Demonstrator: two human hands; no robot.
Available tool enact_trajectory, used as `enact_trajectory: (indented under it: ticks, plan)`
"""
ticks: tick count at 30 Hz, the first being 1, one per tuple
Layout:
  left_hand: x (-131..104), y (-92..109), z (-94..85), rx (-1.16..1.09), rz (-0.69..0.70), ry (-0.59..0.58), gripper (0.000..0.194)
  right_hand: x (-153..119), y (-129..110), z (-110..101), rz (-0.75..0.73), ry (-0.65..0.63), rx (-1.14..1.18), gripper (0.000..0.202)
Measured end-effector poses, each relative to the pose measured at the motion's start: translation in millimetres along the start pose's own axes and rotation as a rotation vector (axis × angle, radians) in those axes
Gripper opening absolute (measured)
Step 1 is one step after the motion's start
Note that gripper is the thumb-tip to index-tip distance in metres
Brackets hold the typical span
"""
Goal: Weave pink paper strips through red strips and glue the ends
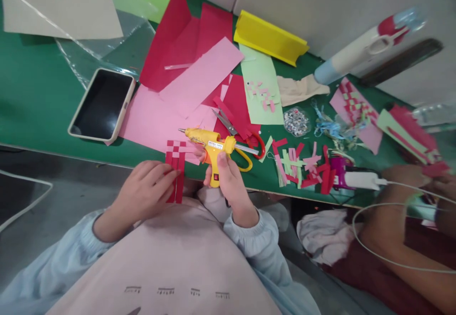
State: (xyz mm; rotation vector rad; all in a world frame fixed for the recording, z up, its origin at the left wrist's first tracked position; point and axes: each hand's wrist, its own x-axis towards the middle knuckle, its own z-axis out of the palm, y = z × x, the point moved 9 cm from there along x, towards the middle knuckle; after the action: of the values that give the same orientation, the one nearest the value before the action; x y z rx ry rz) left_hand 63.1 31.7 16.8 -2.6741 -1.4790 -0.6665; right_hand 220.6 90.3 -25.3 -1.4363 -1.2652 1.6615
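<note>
A yellow hot glue gun (214, 151) is in my right hand (232, 182), its nozzle pointing left and a clear glue stick showing at its back. My left hand (146, 189) lies over red paper strips (180, 177) at the table's front edge, the fingers close together on them. At their upper end the strips are woven with pink ones into a small checkered piece (175, 147), just below the nozzle. Scissors with red and yellow handles (259, 146) lie partly behind the glue gun. Pink sheets (153, 118) spread out beyond my hands.
A phone (103, 103) lies at the left. Yellow folded card (270, 38), green paper (263, 91), a dish of beads (296, 121) and cut strips (302, 167) lie right of centre. Another person's arm (388, 220) and a white cable (359, 243) are at the right.
</note>
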Motion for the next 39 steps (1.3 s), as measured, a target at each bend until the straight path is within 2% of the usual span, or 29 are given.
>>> enact_trajectory:
  ticks: [3, 6, 8, 11, 16, 19, 22, 24, 26, 29, 32, 35, 39]
  plan:
    - [1, 14, 0.2, 0.049, 0.113, 0.016, 0.02, 10, -4, 8, -0.032, -0.026, -0.035, 0.071]
    - [3, 13, -2.3, 0.095, 0.078, 0.041, 0.012, 21, -14, 17, -0.132, -0.045, -0.021, 0.066]
    - [3, 8, -1.2, 0.11, 0.004, 0.017, 0.012, 27, -21, 20, -0.193, -0.044, -0.011, 0.062]
    - [2, 0, 2.6, 0.076, -0.118, -0.039, 0.029, 33, -26, 24, -0.229, -0.072, 0.002, 0.06]
    - [-5, -7, 11.7, -0.124, -0.273, -0.142, 0.041, 38, -28, 28, -0.262, -0.109, 0.044, 0.06]
    - [-15, -23, 17.0, -0.136, -0.474, -0.252, 0.048, 41, -22, 27, -0.24, -0.095, 0.025, 0.061]
    - [-30, -39, 25.7, -0.168, -0.689, -0.415, 0.052, 44, -19, 25, -0.247, -0.079, 0.041, 0.061]
    - [-39, -45, 35.7, -0.295, -0.793, -0.502, 0.05, 45, -17, 24, -0.253, -0.073, 0.05, 0.061]
    - [-45, -43, 49.7, -0.564, -0.883, -0.53, 0.046, 45, -17, 25, -0.253, -0.074, 0.063, 0.062]
    - [-50, -29, 72.6, -1.102, -1.027, -0.495, 0.044, 44, -20, 26, -0.263, -0.077, 0.085, 0.06]
    - [-56, -15, 88.3, -1.43, -1.246, -0.434, 0.042, 44, -23, 29, -0.263, -0.102, 0.098, 0.06]
    - [-58, -3, 94.4, -1.617, -1.416, -0.366, 0.041, 45, -23, 34, -0.243, -0.138, 0.095, 0.061]
    - [-59, -1, 93.4, -1.683, -1.5, -0.302, 0.038, 48, -16, 36, -0.197, -0.13, -0.005, 0.06]
